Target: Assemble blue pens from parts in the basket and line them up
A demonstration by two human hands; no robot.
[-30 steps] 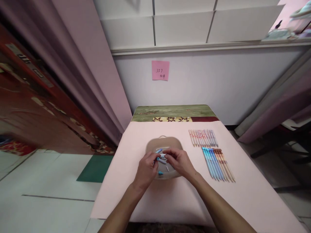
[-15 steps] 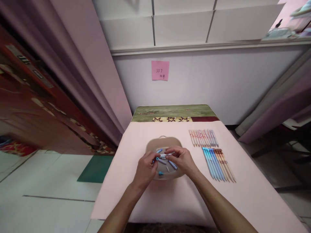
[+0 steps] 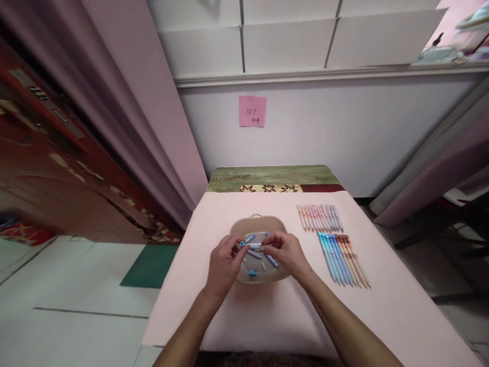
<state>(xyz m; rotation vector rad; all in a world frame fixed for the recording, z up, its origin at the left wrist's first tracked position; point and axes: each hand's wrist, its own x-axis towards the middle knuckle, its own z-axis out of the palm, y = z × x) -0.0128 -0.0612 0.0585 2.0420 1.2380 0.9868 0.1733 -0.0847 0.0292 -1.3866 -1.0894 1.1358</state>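
Your fingers [image 3: 237,246] on the left hand [image 3: 224,265] pinch the blue-tipped end of a small pen part [image 3: 250,245], and those of your right hand [image 3: 286,252] close narrowly on its other end, so the piece runs level between both hands. You hold it just above a shallow beige tray [image 3: 258,223] that sits in the middle of the surface [image 3: 214,219], which is covered in pale pink. Inside the tray lie loose pen pieces [image 3: 253,254], some blue and some pale, and a short blue cap [image 3: 252,273] rests near the tray's near edge; one blue piece [image 3: 272,261] sits just under your right hand, though whether you touch it cannot be told. To the right of the tray, well apart from it, a far row of pale pens [image 3: 320,217] lies side by side, and nearer to you a second row of blue and orange pens [image 3: 344,251] lies in the same neat order. At the far end of the surface a green patterned strip [image 3: 273,175] shows past the pink cover. On the white wall beyond it hangs a pink sticky note [image 3: 252,111] with handwriting. To the left a mauve curtain [image 3: 126,92] falls beside a dark red door [image 3: 46,148], and a green mat [image 3: 151,265] lies on the floor.
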